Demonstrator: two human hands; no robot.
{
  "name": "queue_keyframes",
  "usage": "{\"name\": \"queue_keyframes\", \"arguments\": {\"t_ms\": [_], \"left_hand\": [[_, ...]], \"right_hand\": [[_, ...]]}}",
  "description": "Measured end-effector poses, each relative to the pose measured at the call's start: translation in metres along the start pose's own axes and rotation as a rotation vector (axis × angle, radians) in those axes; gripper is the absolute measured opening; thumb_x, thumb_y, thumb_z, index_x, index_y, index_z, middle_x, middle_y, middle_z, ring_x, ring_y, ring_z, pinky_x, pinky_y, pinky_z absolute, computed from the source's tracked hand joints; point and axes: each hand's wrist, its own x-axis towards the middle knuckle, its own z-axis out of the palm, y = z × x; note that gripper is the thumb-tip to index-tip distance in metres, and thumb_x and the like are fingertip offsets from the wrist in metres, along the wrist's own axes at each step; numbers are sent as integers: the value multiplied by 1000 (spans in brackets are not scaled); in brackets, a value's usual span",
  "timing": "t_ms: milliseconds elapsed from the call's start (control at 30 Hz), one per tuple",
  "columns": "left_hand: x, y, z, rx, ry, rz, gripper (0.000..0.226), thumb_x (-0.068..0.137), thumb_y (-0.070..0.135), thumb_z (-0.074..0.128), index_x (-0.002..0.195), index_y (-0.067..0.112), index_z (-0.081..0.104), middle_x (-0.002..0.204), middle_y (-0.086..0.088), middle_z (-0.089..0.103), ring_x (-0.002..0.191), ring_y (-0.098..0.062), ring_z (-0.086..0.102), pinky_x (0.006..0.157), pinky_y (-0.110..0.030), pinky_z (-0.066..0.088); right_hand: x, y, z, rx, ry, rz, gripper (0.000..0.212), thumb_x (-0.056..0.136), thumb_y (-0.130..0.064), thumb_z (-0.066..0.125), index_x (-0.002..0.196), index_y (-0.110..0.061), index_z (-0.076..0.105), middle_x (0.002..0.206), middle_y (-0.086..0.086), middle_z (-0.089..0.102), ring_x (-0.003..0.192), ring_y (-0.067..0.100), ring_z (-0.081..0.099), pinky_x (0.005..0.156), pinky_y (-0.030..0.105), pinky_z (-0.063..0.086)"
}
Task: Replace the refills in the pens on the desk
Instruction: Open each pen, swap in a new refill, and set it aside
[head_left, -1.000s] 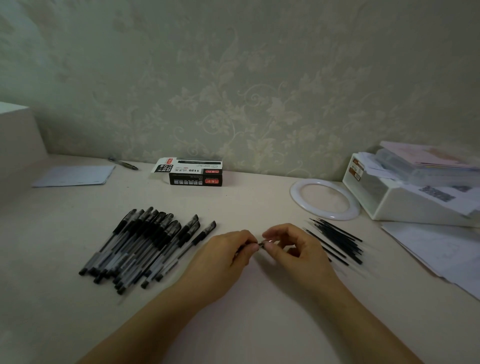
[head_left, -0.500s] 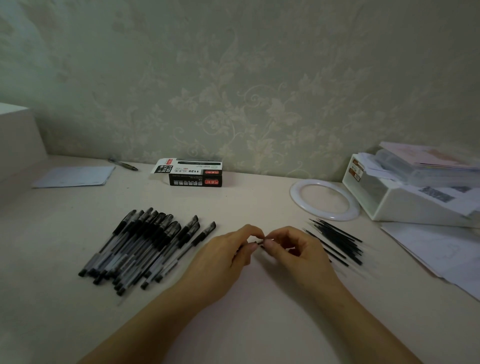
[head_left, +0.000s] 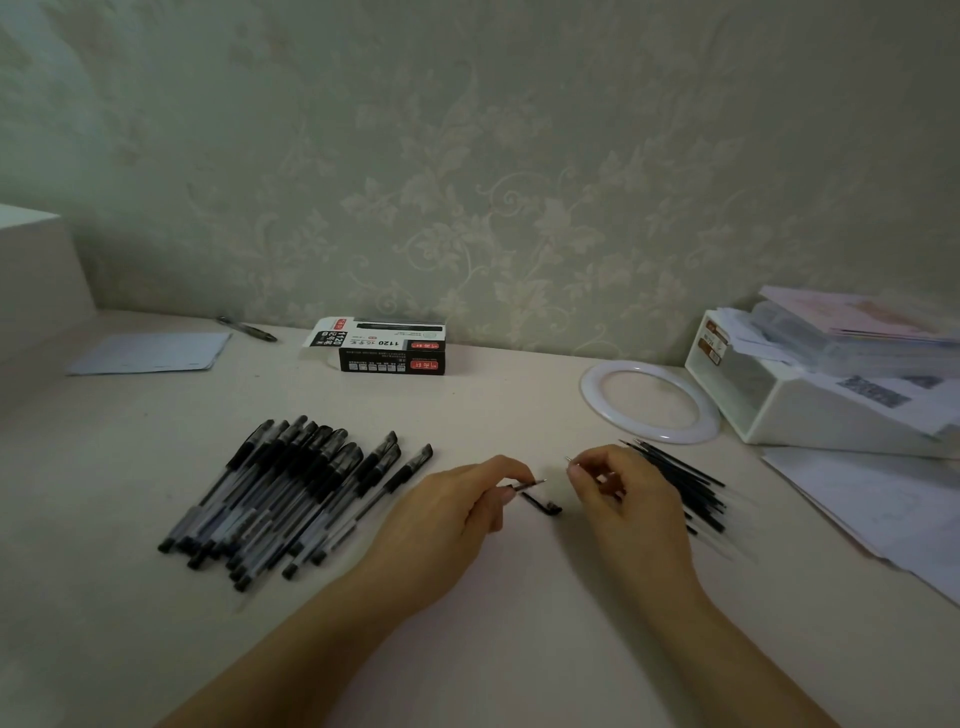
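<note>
Several black gel pens (head_left: 291, 493) lie in a heap on the desk's left side. My left hand (head_left: 452, 514) grips one pen (head_left: 527, 485), whose thin tip end pokes out to the right of my fingers. A black cap (head_left: 544, 505) lies on the desk just below that tip. My right hand (head_left: 621, 493) is a short gap to the right and pinches a small tip piece (head_left: 571, 462) between thumb and forefinger. Behind my right hand lies a bundle of several thin black refills (head_left: 685, 483), partly hidden by it.
A black-and-white pen box (head_left: 387, 349) stands by the wall. A white ring (head_left: 649, 402) and a white organiser (head_left: 800, 405) stacked with papers sit at the right, with loose sheets (head_left: 872, 509) in front. At far left lie a paper (head_left: 150, 353) and a single pen (head_left: 247, 329).
My hands were joined at the pen's tip and have now drawn apart. My right hand has come away with a small tip piece. The cap now shows on the desk.
</note>
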Motion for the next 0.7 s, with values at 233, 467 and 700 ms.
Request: {"name": "queue_keyframes", "arguments": {"t_ms": [233,467,700], "left_hand": [[0,-2,3,6,-8,-13,23,102,30,41,114,46,50,76,15,62,70,-1,55,63,-27,49],[0,-2,3,3,9,-1,24,101,28,42,115,45,51,76,14,62,70,-2,56,64,-28,49],[0,-2,2,-70,80,18,22,101,34,41,116,45,52,76,15,60,73,-6,61,65,-37,52]], "right_hand": [[-1,4,4,-231,-101,-85,6,88,-22,70,89,-25,74,82,-16,51,82,15,51,74,29,43],[-1,6,5,-221,-102,-74,11,90,-26,68,98,-25,74,89,-14,54,86,11,53,78,25,43],[-4,-18,5,244,-154,13,9,90,-32,66,85,-35,73,84,-17,69,80,6,63,67,14,46]]}}
